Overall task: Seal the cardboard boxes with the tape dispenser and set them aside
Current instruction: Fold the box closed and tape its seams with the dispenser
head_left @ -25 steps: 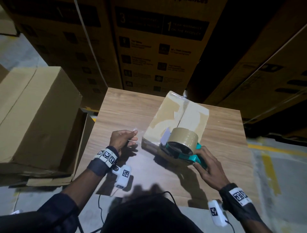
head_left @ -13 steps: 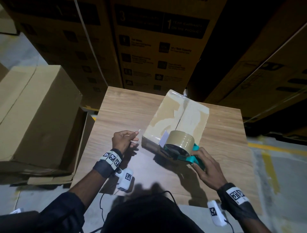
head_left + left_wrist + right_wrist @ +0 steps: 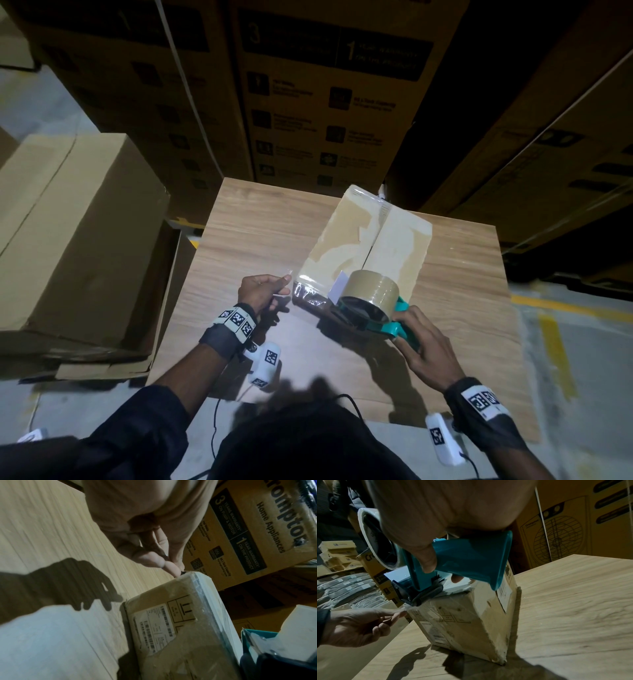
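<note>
Now | small box (image 3: 370,246) stood on table (image 3: 260,233) | tape dispenser (image 3: 371,308) gripped by right hand (image 3: 424,353) at near top edge | tape end (image 3: 288,272) pinched by left hand (image 3: 258,291) | advice — tape kept taut, pressed down the near face, then drawn along the seam.

Dim warehouse: wooden table (image 3: 260,240), concrete floor (image 3: 589,359), stacked printed cartons (image 3: 329,89) behind.

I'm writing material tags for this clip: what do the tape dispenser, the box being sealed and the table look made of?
Tape dispenser: glossy teal frame, apparently moulded plastic; it carries a shiny tan tape roll.
Box: matte brown cardboard, with frayed edges and patches of glossy clear tape.
Table: pale wood grain, smooth; solid wood or laminate cannot be told.
</note>
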A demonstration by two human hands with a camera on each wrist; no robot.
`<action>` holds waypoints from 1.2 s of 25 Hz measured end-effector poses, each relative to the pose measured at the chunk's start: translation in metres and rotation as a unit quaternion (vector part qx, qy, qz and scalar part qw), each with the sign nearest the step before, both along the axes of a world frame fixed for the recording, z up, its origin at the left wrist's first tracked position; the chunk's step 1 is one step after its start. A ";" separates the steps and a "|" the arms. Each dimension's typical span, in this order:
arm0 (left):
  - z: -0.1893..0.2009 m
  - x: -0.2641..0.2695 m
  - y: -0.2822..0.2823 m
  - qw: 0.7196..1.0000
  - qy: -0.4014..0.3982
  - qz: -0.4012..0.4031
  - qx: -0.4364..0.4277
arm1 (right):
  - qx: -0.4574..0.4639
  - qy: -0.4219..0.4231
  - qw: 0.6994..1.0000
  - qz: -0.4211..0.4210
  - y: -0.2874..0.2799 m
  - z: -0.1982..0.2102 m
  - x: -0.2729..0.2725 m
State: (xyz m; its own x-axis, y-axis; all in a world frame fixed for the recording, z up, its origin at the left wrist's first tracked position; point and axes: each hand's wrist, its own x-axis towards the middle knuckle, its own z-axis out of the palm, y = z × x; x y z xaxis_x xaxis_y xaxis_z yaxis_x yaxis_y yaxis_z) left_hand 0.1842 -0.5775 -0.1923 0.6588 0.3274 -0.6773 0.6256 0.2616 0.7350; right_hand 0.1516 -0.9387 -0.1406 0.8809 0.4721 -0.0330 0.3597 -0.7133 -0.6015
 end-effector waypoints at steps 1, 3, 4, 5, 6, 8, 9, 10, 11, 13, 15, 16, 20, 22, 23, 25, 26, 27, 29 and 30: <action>-0.002 0.001 0.000 1.000 0.009 -0.007 -0.012 | -0.002 0.002 1.000 -0.001 0.000 -0.001 -0.001; -0.008 0.002 -0.001 0.999 0.023 -0.022 -0.032 | -0.003 0.004 1.000 -0.003 0.001 -0.001 -0.002; -0.011 0.001 -0.001 0.998 0.034 -0.032 -0.038 | -0.003 0.005 1.000 -0.004 0.001 0.000 -0.002; -0.011 0.000 -0.002 0.997 0.046 -0.040 -0.043 | -0.004 0.006 1.000 -0.005 0.001 -0.001 -0.002; -0.011 0.001 0.000 0.996 0.060 -0.049 -0.047 | -0.005 0.007 1.000 -0.005 0.001 -0.001 -0.002; -0.002 0.003 0.002 0.990 0.091 -0.084 -0.067 | -0.008 0.004 1.000 -0.007 0.001 -0.001 -0.002; 0.003 0.006 0.003 0.985 0.104 -0.106 -0.087 | -0.009 0.002 1.000 -0.007 0.002 0.000 -0.002; 0.005 0.008 0.006 0.979 0.112 -0.134 -0.102 | -0.010 0.000 1.000 -0.007 0.002 0.000 -0.003; 0.009 0.011 0.008 0.973 0.119 -0.163 -0.111 | -0.010 -0.001 1.000 -0.007 0.003 0.001 -0.003; 0.006 0.012 0.016 0.965 0.146 -0.196 -0.090 | -0.005 -0.002 1.000 -0.012 0.002 0.003 -0.003; 0.001 0.007 0.024 0.969 0.155 -0.189 -0.045 | 0.004 -0.001 1.000 -0.012 0.002 0.003 -0.003; -0.003 0.005 0.028 0.977 0.130 -0.171 -0.010 | 0.006 -0.003 1.000 -0.013 0.002 0.003 -0.003; 0.008 -0.007 0.017 0.964 -0.131 -0.209 0.099 | 0.007 -0.002 1.000 -0.019 0.003 0.001 -0.005; 0.007 -0.016 0.003 0.936 -0.194 -0.276 0.103 | 0.009 -0.002 1.000 -0.020 0.002 0.002 -0.004; 0.003 -0.021 -0.003 0.931 -0.201 -0.285 0.104 | 0.007 -0.004 1.000 -0.016 0.003 0.002 -0.004; -0.006 -0.030 -0.011 0.935 -0.189 -0.278 0.113 | 0.003 -0.009 1.000 -0.007 0.002 0.001 -0.006; -0.009 -0.032 -0.014 0.938 -0.177 -0.273 0.118 | 0.001 -0.011 1.000 -0.008 0.002 0.001 -0.006; -0.011 -0.034 -0.015 0.940 -0.164 -0.274 0.122 | -0.001 -0.013 1.000 -0.007 0.002 0.000 -0.006; -0.011 -0.035 -0.016 0.933 -0.144 -0.297 0.143 | 0.001 -0.011 1.000 -0.005 0.001 -0.001 -0.006; -0.010 -0.034 -0.014 0.921 -0.146 -0.315 0.175 | 0.004 -0.010 1.000 -0.007 0.001 -0.002 -0.005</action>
State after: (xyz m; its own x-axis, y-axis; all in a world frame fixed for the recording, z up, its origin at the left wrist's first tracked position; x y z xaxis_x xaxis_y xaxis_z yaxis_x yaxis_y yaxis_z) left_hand 0.1500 -0.5915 -0.2021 0.9302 -0.0176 -0.3667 0.3346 -0.3705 0.8665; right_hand 0.1463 -0.9376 -0.1421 0.8876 0.4604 -0.0124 0.3619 -0.7139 -0.5995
